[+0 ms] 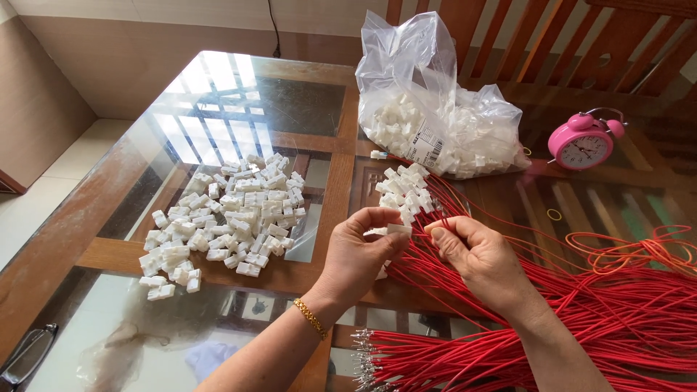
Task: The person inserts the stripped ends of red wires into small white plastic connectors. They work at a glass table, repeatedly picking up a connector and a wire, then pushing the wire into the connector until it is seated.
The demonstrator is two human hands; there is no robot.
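Observation:
My left hand pinches a small white plastic connector between thumb and fingers. My right hand is closed right beside it, fingertips meeting the connector, gripping the end of a red wire. Both hands hover over a big bundle of red wires lying across the right side of the table. A cluster of wires with white connectors fitted on their ends lies just beyond my hands. A loose pile of white connectors is spread on the glass to the left.
A clear plastic bag of white connectors stands at the back centre. A pink alarm clock sits at the right. The glass-topped wooden table carries glasses at its lower left corner. Wooden chair backs stand behind.

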